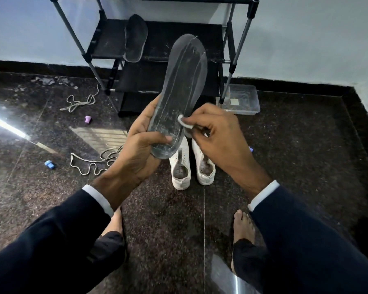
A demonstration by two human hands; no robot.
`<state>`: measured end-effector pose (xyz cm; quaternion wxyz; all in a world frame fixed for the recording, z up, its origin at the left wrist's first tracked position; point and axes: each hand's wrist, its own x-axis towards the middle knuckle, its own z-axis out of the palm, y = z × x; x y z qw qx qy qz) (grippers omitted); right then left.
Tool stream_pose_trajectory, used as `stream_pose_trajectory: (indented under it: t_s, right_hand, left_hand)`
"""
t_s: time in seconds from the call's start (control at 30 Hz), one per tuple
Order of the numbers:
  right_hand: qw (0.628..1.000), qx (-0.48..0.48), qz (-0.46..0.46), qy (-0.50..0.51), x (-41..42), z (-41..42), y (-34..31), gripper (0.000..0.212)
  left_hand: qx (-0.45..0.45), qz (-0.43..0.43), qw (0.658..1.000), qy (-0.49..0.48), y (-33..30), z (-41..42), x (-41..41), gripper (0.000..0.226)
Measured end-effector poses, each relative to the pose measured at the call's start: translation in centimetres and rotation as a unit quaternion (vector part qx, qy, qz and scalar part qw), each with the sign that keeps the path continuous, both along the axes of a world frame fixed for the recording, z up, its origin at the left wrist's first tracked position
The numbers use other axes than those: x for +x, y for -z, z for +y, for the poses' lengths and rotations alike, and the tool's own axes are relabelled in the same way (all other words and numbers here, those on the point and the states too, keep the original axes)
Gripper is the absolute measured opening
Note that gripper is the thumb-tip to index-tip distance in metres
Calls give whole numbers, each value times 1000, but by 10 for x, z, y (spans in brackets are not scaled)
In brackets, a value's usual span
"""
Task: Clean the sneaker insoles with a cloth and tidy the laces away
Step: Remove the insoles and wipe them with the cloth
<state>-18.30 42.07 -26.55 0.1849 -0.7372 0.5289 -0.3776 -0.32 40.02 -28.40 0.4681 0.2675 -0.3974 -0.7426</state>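
Right now you are wiping: your left hand is gripping the long grey foam insole by its heel above the white sneakers, while your right hand is pinching a small white cloth against it. Next, I judge, you should be working upward toward the toe; both pale laces are lying left of the sneakers, untidied.

Both grips, the left hand and right hand, work above a pair of white sneakers standing directly beneath them on the dark floor. Beyond the grips, a black shoe rack blocks the way forward, a spare insole lying on its shelf. Loose laces sprawl left of the left grip; a clear plastic tray sits beyond the right grip. Open floor lies nearer, between two bare feet.
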Motion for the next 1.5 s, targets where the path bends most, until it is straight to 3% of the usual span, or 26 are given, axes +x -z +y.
stream_pose_trajectory:
  t_s: [0.2, 0.33, 0.43, 0.67, 0.83, 0.97, 1.1, 1.17, 1.23, 1.3, 1.4, 1.5]
  right_hand:
    - [992, 74, -17, -104, 2, 2, -6, 18]
    - [998, 14, -59, 25, -9, -2, -13, 20]
    - [995, -54, -32, 81, -9, -3, -13, 22]
    - [998, -45, 47, -25, 11, 4, 2, 21]
    - [995, -37, 48, -73, 12, 6, 1, 12]
    - [990, -19, 48, -130, 29, 14, 5, 15]
    - [983, 74, -66, -155, 28, 13, -2, 19]
    - [976, 107, -156, -103, 18, 7, -8, 18]
    - [979, 77, -187, -9, 8, 2, -12, 19]
    - [991, 13, -122, 44, 5, 1, -12, 22]
    - [999, -31, 17, 3, 18, 9, -6, 22]
    - [995, -30, 82, -44, 33, 14, 4, 22]
  left_hand:
    - [14, -11, 999, -33, 0, -1, 4, 88]
    - [21, 5, 999, -31, -3, 0, 1, 91]
    - [18, 15, 1000, -15, -3, 4, -2, 91]
    - [51, 27, 998, -8, -5, 7, -1, 82]
    - [91, 66, 993, 24, -7, 7, 1, 46]
    - [142, 47, 989, -15, -4, 7, -4, 37]
    - [135, -7, 989, -68, 2, 4, -3, 39]
    - [147, 18, 987, -65, -2, 4, -4, 37]
    - [151, 48, 985, -70, -5, 6, -6, 35]
    - [133, 57, 988, -62, -4, 8, -8, 37]
    - [133, 64, 987, -64, -6, 9, -10, 39]
    - [131, 70, 986, -71, -5, 7, -9, 40]
